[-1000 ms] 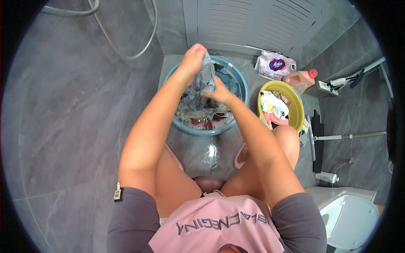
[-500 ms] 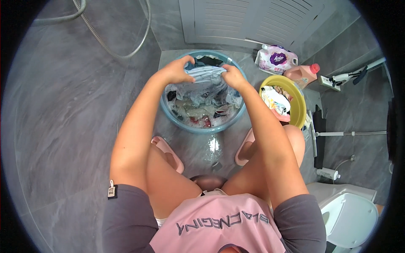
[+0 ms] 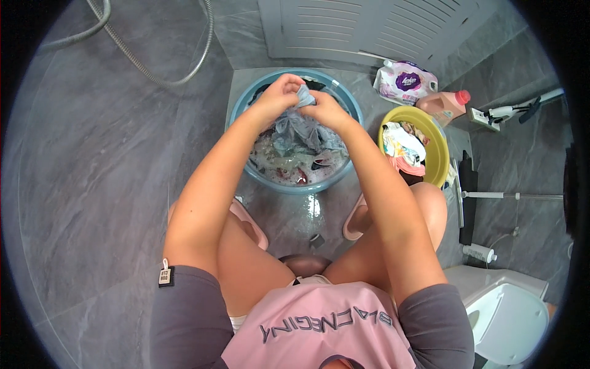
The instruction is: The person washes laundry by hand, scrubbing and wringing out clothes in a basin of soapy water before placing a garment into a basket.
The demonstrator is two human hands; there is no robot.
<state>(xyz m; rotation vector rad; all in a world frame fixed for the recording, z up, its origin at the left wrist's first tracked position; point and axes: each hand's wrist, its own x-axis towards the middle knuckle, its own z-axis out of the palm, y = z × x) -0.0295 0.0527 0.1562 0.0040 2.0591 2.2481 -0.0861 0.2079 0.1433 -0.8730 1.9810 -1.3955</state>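
A round blue basin [image 3: 299, 187] on the floor holds soapy water and wet laundry. Over its far half, my left hand [image 3: 276, 101] and my right hand [image 3: 326, 111] pinch a wet blue-grey garment [image 3: 298, 134] close together. A pale bunched bit of its cloth sticks up between my fingers, while the rest hangs into the suds. Dark cloth [image 3: 314, 83] lies behind my hands, and a red piece [image 3: 301, 177] shows at the near side of the water. Which part of the garment I grip cannot be made out.
A yellow basin [image 3: 438, 161] with clothes stands to the right. Behind it are a white-and-purple refill pouch [image 3: 402, 83] and a pink jug with a red cap [image 3: 444, 106]. A squeegee [image 3: 468, 197] and toilet [image 3: 510, 313] are further right; a shower hose [image 3: 203, 58] hangs at upper left.
My hands have come together from opposite sides of the garment. The stretched, folded cloth between them is now bunched up small, and the rest hangs lower.
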